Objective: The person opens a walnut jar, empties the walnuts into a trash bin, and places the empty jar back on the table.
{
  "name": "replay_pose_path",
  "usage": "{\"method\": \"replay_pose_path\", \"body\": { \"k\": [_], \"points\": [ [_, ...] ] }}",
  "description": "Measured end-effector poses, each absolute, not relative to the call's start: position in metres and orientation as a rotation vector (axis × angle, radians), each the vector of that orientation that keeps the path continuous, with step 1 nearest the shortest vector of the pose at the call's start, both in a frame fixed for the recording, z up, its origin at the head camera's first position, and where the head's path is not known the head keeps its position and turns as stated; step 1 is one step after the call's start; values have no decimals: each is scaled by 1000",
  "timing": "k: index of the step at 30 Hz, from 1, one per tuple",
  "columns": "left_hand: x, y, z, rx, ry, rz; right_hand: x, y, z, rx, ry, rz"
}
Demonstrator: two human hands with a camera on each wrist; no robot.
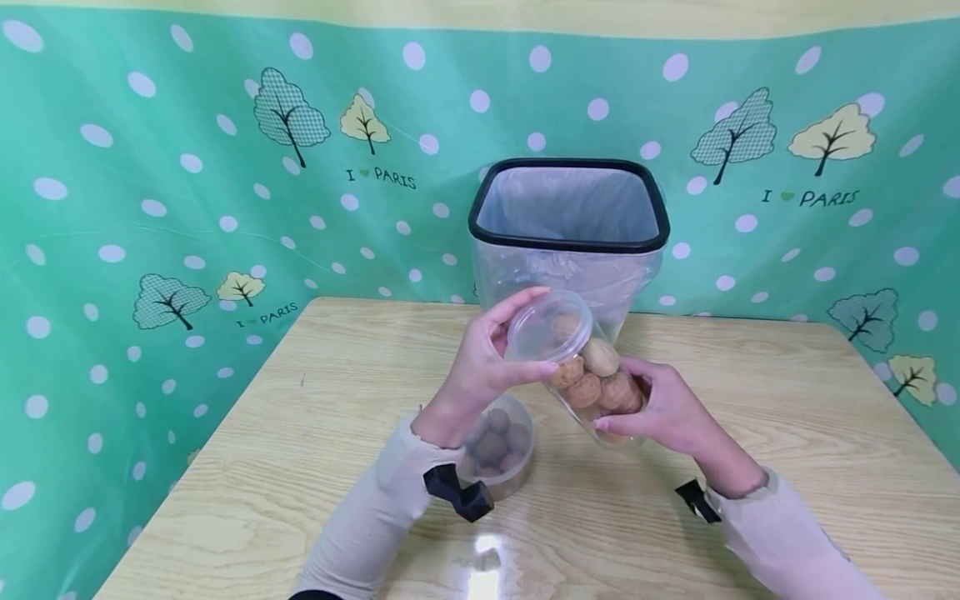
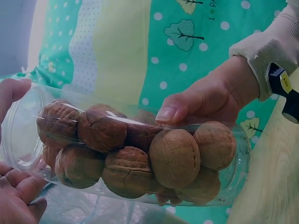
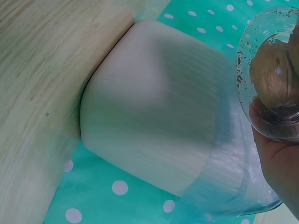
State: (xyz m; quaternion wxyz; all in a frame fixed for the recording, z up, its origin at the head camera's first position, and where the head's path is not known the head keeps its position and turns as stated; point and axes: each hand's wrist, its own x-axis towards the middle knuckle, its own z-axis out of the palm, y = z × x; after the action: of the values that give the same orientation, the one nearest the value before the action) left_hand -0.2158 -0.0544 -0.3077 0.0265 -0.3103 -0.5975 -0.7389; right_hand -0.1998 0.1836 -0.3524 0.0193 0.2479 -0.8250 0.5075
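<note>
A clear plastic jar [image 2: 240,158] of walnuts [image 2: 174,157] is held tilted above the table, its clear round lid [image 1: 550,327] end up and to the left. My left hand [image 1: 483,354] grips the lid end, thumb on the near side and fingers on the far side. Lower down, my right hand [image 1: 663,408] holds the jar's body near its base, thumb across the front. Below the left wrist stands a round clear tub [image 1: 516,483] with several round brown things in it, partly hidden by the left forearm.
Behind the jar stands a white bin [image 1: 570,247] with a black rim and a clear plastic liner. The wooden table [image 1: 360,367] ends at a green dotted curtain [image 1: 420,200].
</note>
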Motion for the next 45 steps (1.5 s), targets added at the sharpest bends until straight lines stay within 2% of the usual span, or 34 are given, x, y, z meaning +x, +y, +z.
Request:
{"method": "replay_pose_path", "body": {
  "k": [19,45],
  "points": [
    [-212,-54,-307,-946,-1891,-2219,-197,179,-355,707,-2552,1581],
    [-216,-51,-309,-762,-1956,-2269,-192,167,-356,494,-2564,1338]
  ]
}}
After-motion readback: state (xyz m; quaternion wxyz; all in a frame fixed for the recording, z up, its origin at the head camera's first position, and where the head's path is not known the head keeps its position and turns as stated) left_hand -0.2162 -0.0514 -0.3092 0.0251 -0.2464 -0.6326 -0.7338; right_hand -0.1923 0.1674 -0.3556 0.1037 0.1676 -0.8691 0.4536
